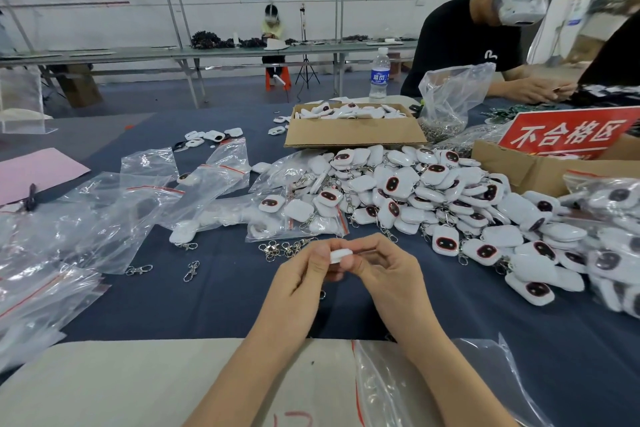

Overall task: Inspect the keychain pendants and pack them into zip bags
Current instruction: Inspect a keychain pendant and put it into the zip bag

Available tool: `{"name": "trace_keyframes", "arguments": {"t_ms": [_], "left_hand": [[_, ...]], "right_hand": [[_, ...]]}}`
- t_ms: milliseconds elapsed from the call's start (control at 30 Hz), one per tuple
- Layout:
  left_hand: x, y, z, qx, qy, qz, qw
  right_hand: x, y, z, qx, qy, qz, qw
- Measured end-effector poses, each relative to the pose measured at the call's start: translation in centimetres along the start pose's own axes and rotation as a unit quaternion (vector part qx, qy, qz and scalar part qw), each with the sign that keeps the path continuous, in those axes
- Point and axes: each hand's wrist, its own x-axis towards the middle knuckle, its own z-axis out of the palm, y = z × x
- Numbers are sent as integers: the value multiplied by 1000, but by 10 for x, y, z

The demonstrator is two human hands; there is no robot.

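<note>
Two hands meet at the middle of the table. The left hand (304, 270) and right hand (388, 274) both pinch one white pendant (341, 256) between curled fingertips, held clear of the dark blue cloth (225, 295). Only a narrow white edge of the pendant shows; its face and any clasp are covered by the fingers.

At 2 o'clock from the hands lies a large heap of pendants (450, 204), white with dark, red-rimmed faces, running out of frame at 3 o'clock. Farther out on the same bearing, a red sign (568, 133) is partly cut off.

At 11 o'clock a filled zip bag (277, 229) lies flat, with loose metal clasps (284, 248) just in front of it. Clear zip bags (69, 225) overlap around 9 o'clock; their number cannot be told. A further bag (415, 385) at 5 o'clock is cut by the lower edge.

At 12 o'clock, an open cardboard box (353, 130) holds more white pieces, too blurred to make out.
</note>
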Motion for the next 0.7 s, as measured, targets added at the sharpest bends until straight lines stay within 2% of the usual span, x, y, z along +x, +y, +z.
{"name": "trace_keyframes", "arguments": {"t_ms": [167,300,400,467,700], "left_hand": [[1,0,-1,60,1,42,997],[2,-1,-1,-11,36,27,999],[0,1,1,-39,22,12,999],[-2,5,4,-24,15,28,999],[-3,4,13,18,78,34,996]], "right_hand": [[-1,-2,1,10,45,-28,999],[-1,-3,0,3,16,-37,999],[-1,-2,-1,-29,16,-43,999],[-2,-2,0,-37,23,-50,998],[-2,0,3,-49,39,-55,997]]}}
